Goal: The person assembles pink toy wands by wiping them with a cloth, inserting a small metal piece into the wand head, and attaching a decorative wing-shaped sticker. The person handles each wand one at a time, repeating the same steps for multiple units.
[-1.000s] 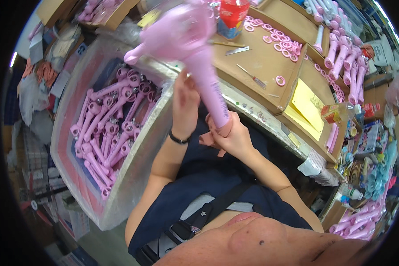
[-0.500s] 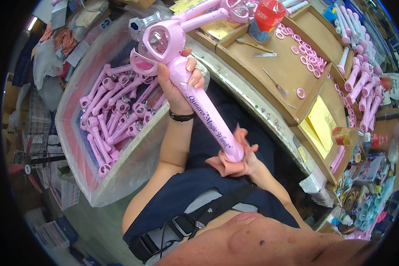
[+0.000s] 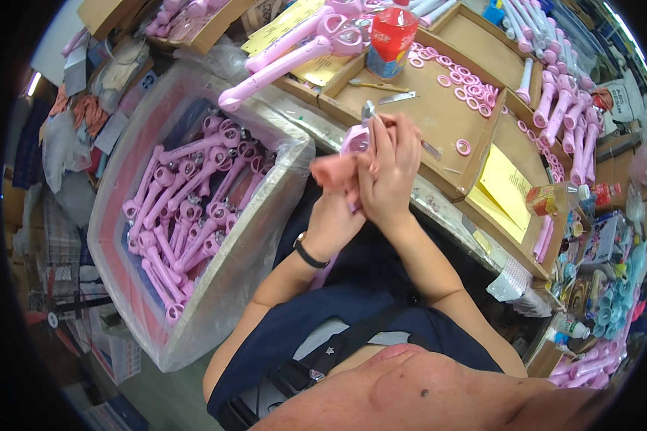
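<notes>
While my left grip (image 3: 338, 221) wraps one smooth pink wand (image 3: 354, 139), my right grip (image 3: 390, 172) clasps one cloth (image 3: 333, 172).
Crumpled peach folds meet rounded plastic beside the surface's (image 3: 444, 210) near edge.

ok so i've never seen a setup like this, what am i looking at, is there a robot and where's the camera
There's no robot here. A person works with bare hands, and the picture comes from a fisheye camera worn on their head, looking down, so straight edges bend near the rim.

The left hand and right hand come together around a pink wand and a salmon cloth; the exact grip is partly hidden.

To the left, a plastic-lined tub holds many similar wands. Ahead and to the right is a bench with a cardboard tray holding small pink rings, a red-labelled bottle and yellow sheets nearby.
</notes>
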The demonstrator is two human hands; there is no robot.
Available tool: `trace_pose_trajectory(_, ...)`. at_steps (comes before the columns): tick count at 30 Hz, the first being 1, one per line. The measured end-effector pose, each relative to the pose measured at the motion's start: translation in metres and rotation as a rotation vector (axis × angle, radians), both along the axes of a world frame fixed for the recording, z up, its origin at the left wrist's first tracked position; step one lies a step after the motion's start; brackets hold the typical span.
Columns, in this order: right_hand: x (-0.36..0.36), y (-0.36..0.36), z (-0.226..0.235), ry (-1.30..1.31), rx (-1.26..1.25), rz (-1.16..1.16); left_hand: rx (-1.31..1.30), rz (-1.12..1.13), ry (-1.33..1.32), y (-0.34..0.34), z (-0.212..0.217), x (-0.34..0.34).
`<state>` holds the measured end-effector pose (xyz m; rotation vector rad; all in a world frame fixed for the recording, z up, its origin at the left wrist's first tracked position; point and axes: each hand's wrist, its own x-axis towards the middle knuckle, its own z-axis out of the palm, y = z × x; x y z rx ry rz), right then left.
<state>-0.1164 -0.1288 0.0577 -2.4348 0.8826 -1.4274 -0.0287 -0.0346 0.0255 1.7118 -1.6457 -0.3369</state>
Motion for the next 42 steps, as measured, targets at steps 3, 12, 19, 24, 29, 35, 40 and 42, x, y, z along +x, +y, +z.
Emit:
trace_pose_trajectory(3,0.004,-0.013,0.001,-0.308,0.419,0.108,-0.037,0.188,0.064,0.003,-0.001,-0.009)
trace_pose_trajectory(12,0.003,0.001,-0.024,-0.763,0.796,0.358,-0.071,0.251,-0.031,0.007,-0.004,-0.019)
trace_pose_trajectory(19,-0.028,-0.045,-0.014,-0.907,1.265,1.225,0.062,-0.129,0.428,0.009,0.011,-0.007)
trace_pose_trajectory(24,-0.027,-0.04,-0.036,-0.989,1.14,1.149,0.418,-0.43,1.292,0.007,0.005,0.005)
trace_pose_trajectory(29,-0.017,0.017,-0.072,-1.201,1.083,0.585,0.213,-0.396,1.319,-0.001,-0.009,0.002)
trace_pose_trajectory(35,-0.016,0.035,-0.077,-0.385,0.439,0.05,0.046,-0.07,0.882,-0.009,-0.011,-0.002)
trace_pose_trajectory(40,-0.032,-0.01,-0.044,-0.942,1.068,0.653,0.231,-0.344,1.414,0.001,-0.005,0.002)
trace_pose_trajectory(42,-0.031,-0.014,-0.035,-1.046,1.196,0.795,0.302,-0.374,1.551,0.0,-0.007,0.0)
